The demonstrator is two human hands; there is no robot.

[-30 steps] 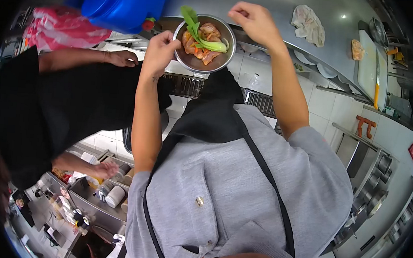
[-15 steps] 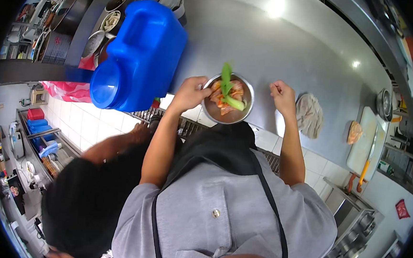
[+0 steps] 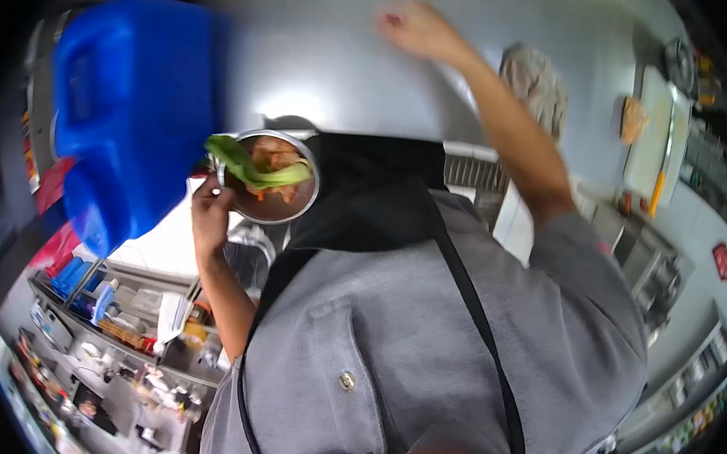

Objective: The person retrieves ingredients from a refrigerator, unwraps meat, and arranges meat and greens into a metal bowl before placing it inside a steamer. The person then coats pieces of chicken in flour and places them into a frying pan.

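Note:
My left hand is closed at the side of a round metal bowl, where a small handle seems to stick out. Inside the bowl lie orange-tinged pieces that look like raw meat, in brownish liquid. A green leafy stalk rests across them, its leaf over the rim. The bowl is off the counter, beside my black apron. Farther out, my right hand is over the steel counter, somewhat blurred, its fingers curled; nothing shows in them.
A big blue plastic jug stands on the left. To the right on the counter are a crumpled cloth, an orange-tan piece of food, and a white cutting board with a yellow-handled knife.
My left hand has carried the bowl left and off the counter's front edge as my view turned. My right hand has moved outward and left over the counter. The other person is no longer in view.

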